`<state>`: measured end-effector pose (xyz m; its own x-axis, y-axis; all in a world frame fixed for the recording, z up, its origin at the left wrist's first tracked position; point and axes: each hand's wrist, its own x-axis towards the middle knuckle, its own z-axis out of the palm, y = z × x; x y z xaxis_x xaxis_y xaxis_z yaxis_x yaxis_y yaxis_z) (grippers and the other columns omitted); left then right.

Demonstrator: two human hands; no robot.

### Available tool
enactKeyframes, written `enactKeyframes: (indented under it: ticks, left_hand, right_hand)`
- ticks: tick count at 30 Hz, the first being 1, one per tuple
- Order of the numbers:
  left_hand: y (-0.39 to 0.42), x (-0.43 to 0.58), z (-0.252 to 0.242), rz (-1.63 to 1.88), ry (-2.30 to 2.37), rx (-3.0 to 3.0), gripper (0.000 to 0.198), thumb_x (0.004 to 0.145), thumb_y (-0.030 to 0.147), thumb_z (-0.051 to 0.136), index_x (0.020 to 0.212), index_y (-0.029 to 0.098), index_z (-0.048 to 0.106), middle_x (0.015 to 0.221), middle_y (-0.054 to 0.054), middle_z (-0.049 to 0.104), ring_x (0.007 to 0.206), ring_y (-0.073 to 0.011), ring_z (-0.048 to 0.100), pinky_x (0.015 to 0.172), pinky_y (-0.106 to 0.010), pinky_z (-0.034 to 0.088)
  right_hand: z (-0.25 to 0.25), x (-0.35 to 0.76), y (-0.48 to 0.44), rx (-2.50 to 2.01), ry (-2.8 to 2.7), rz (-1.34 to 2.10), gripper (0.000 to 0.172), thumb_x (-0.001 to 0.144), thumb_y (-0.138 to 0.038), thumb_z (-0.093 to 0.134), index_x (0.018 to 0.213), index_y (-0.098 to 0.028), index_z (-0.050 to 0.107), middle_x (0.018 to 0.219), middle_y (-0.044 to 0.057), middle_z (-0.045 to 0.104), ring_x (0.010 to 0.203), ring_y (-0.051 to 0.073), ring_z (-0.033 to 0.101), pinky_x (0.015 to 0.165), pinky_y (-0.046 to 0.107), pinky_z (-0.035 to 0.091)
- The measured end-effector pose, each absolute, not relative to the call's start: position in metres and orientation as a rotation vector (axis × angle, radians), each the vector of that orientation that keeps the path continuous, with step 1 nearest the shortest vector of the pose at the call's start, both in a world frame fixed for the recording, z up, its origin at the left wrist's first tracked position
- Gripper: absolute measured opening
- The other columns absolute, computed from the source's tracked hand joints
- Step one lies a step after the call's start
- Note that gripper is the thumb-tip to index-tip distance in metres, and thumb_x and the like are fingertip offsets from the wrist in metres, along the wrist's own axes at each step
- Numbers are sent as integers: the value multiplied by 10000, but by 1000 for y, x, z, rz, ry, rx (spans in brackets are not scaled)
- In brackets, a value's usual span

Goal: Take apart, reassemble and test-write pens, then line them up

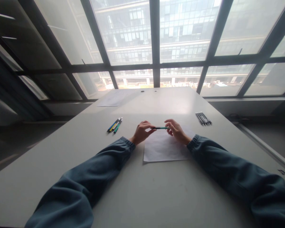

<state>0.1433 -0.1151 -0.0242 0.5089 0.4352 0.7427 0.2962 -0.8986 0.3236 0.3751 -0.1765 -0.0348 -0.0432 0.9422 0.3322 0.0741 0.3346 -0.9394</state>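
Both my hands hold a thin green and black pen (160, 128) level above a white sheet of paper (165, 148) on the table. My left hand (142, 131) pinches the pen's left end with curled fingers. My right hand (176, 130) grips the pen's right end, fingers bent round it. Both arms wear blue-grey sleeves.
A small group of coloured pens (115, 125) lies left of my hands. Several dark pens (203, 118) lie in a row at the right. Another sheet (111, 99) rests at the far left of the white table (142, 190). Large windows stand behind the table.
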Motion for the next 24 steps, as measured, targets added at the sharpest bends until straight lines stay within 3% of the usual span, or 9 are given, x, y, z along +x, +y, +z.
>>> enactKeyframes:
  ticks: [6, 12, 18, 24]
  left_hand:
    - [-113, 143, -26, 1347, 630, 2554, 214, 889, 415, 707, 887, 210, 767, 799, -58, 739, 788, -198, 664, 776, -371, 550]
    - [-113, 144, -24, 1429, 816, 2537, 183, 913, 382, 685, 905, 207, 738, 856, -48, 750, 837, -209, 679, 841, -391, 513]
    - [-109, 141, -26, 1463, 911, 2475, 202, 925, 393, 663, 896, 201, 720, 859, -47, 739, 845, -214, 675, 839, -381, 505]
    - [-107, 141, -28, 1493, 962, 2487, 232, 952, 398, 623, 911, 186, 708, 871, -53, 735, 843, -217, 671, 832, -367, 488]
  right_hand:
    - [-34, 373, -180, -1023, -1507, 953, 444, 895, -623, 525, 1077, -219, 545, 732, -17, 574, 505, 106, 491, 429, 216, 360]
    - [-38, 376, -175, -1111, -1512, 657, 428, 944, -599, 466, 829, -204, 582, 674, 4, 556, 546, 127, 482, 505, 250, 394]
    - [-36, 386, -178, -1184, -1670, 249, 302, 977, -441, 507, 1045, -202, 678, 855, 66, 651, 709, 184, 575, 656, 296, 475]
    - [-35, 393, -177, -1151, -1845, 35, 253, 998, -310, 507, 1131, -214, 700, 968, 94, 665, 801, 207, 612, 754, 319, 495]
